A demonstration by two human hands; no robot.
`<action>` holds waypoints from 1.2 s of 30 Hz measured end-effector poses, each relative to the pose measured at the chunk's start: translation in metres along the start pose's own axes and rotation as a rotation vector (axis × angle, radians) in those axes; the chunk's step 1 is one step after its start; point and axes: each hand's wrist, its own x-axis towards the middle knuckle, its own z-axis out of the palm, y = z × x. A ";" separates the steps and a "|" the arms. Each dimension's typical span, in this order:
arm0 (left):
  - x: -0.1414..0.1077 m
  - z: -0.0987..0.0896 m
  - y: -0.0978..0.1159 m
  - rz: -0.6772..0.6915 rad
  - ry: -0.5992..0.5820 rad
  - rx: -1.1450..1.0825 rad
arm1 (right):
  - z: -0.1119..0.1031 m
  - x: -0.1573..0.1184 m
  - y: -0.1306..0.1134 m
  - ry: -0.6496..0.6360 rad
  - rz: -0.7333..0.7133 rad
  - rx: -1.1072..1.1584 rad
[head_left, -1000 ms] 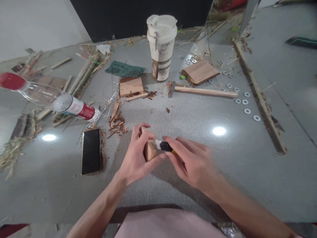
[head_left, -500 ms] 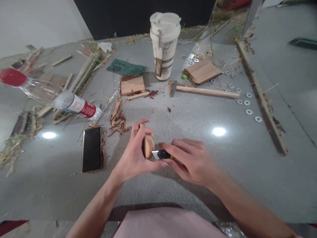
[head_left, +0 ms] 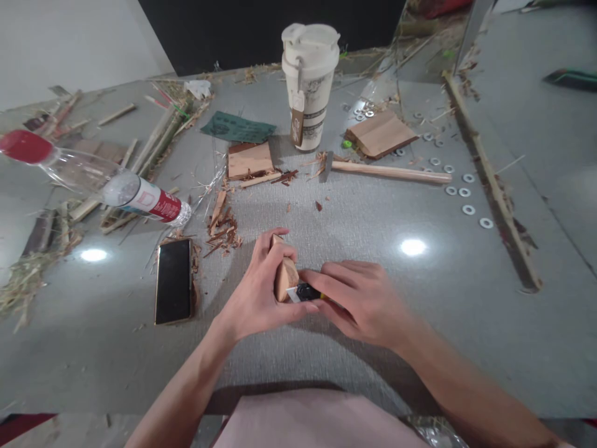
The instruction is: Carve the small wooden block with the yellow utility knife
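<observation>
Near the middle of the grey table (head_left: 354, 218), my left hand (head_left: 259, 292) grips a small piece of wood (head_left: 285, 280) with a pale cut face. Its fingers wrap over the top, and the thumb stretches below toward the knife. My right hand (head_left: 357, 298) holds a utility knife (head_left: 308, 292) with a black tip and a bit of yellow showing; most of the handle is hidden in the palm. The short blade lies against the right side of the wood, close to its lower end. My left thumb tip is beside my right fingers, under the knife.
A phone (head_left: 173, 281) lies left of my hands, below wood shavings (head_left: 224, 230). Farther back are a plastic bottle (head_left: 116, 186), a green sandpaper-like sheet (head_left: 237, 127), a lidded cup (head_left: 310, 87), a hammer (head_left: 387, 172), flat wood pieces (head_left: 381, 134) and several washers (head_left: 468, 210). A long stick (head_left: 489, 180) lies right.
My left hand has shifted slightly right with the wood, which now tilts more. The blade has come to overlap the wood's face. My right hand has barely moved.
</observation>
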 end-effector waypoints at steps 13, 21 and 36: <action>-0.005 0.010 0.005 -0.041 0.127 0.085 | 0.004 -0.002 -0.010 0.130 0.208 -0.125; 0.000 0.005 0.001 -0.048 0.183 0.044 | -0.002 -0.001 0.001 0.050 0.090 -0.027; -0.002 0.001 0.002 -0.075 0.124 0.057 | 0.003 0.000 -0.006 0.018 0.063 -0.045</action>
